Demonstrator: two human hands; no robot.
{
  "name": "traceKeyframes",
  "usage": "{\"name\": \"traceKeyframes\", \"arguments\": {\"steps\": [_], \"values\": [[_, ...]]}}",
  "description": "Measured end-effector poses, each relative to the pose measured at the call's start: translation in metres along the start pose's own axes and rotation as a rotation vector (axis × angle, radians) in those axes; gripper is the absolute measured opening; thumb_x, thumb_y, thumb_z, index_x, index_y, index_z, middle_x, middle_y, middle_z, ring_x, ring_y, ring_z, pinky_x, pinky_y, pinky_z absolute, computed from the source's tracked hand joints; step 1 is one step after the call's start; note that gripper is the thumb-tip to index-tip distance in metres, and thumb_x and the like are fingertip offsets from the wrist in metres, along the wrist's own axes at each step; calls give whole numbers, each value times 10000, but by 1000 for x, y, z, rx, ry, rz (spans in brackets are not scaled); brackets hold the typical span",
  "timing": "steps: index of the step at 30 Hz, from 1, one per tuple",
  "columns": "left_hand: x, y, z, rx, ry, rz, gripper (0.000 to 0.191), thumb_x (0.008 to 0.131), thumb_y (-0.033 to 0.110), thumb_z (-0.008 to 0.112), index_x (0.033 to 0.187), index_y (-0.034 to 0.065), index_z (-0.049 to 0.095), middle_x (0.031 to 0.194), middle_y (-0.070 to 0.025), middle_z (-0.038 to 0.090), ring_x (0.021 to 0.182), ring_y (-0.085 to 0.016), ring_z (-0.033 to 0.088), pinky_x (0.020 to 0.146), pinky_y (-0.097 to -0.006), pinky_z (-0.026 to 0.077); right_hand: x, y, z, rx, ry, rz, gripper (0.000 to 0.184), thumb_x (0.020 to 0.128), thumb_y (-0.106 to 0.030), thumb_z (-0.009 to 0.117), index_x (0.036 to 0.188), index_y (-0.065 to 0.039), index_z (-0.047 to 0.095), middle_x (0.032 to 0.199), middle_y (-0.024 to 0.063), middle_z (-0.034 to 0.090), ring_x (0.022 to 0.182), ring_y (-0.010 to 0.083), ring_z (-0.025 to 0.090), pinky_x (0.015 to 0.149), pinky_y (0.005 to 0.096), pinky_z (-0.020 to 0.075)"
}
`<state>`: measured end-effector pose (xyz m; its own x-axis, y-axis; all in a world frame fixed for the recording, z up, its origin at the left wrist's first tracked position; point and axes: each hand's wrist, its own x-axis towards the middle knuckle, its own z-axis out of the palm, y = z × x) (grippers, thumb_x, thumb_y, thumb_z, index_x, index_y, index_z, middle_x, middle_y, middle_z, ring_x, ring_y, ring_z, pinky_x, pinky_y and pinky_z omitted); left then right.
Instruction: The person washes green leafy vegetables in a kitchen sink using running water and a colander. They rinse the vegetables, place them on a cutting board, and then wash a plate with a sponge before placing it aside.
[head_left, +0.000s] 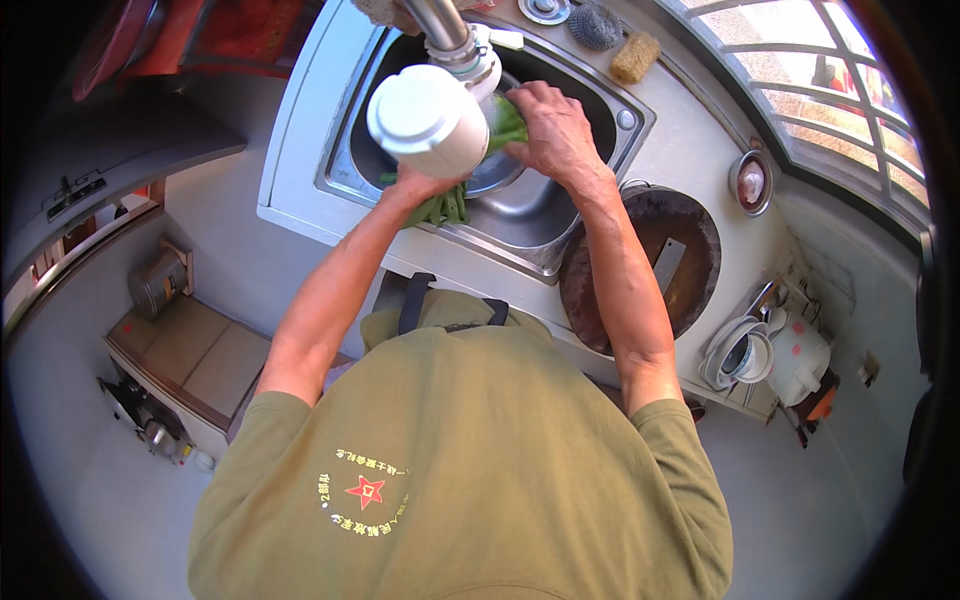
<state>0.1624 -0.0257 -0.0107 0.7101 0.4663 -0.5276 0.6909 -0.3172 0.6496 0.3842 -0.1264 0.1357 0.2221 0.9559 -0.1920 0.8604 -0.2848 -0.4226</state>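
Note:
Over the stainless steel sink (517, 225), both hands are at a bunch of leafy greens (448, 207). My left hand (427, 181) grips the bunch, with leaves hanging out below the wrist. Its fingers are mostly hidden behind a white tap-mounted water filter (427, 116). My right hand (553, 129) has thumb and fingers around the green stalks on the other side of the filter. What looks like running water falls beside the filter onto the greens. Under the hands, a round metal basin (499, 182) sits in the sink, partly covered.
A round chopping board (694, 225) with a cleaver (670, 262) on it lies right of the sink, beneath my right forearm. Behind the sink are a steel-wool scourer (595, 27) and a yellow sponge (634, 58). Stacked bowls (739, 352) stand at the counter's right end.

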Motion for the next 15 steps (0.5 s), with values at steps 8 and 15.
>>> {"name": "traceKeyframes", "arguments": {"steps": [8, 15], "values": [[58, -38, 0, -224, -6, -222, 459, 878, 261, 761, 1269, 46, 654, 1166, -141, 714, 1059, -228, 679, 927, -388, 541, -44, 38, 73, 321, 5, 327, 445, 791, -195, 815, 1182, -13, 704, 1122, 187, 718, 1065, 377, 698, 944, 440, 556], [80, -39, 6, -299, -41, -284, 453, 900, 264, 764, 1268, 23, 656, 1161, -144, 717, 1038, -223, 692, 906, -378, 555, -70, 22, 122, 427, -58, 509, 483, 806, -179, 795, 1242, -12, 671, 1208, 195, 636, 1111, 401, 651, 964, 464, 538]]}}
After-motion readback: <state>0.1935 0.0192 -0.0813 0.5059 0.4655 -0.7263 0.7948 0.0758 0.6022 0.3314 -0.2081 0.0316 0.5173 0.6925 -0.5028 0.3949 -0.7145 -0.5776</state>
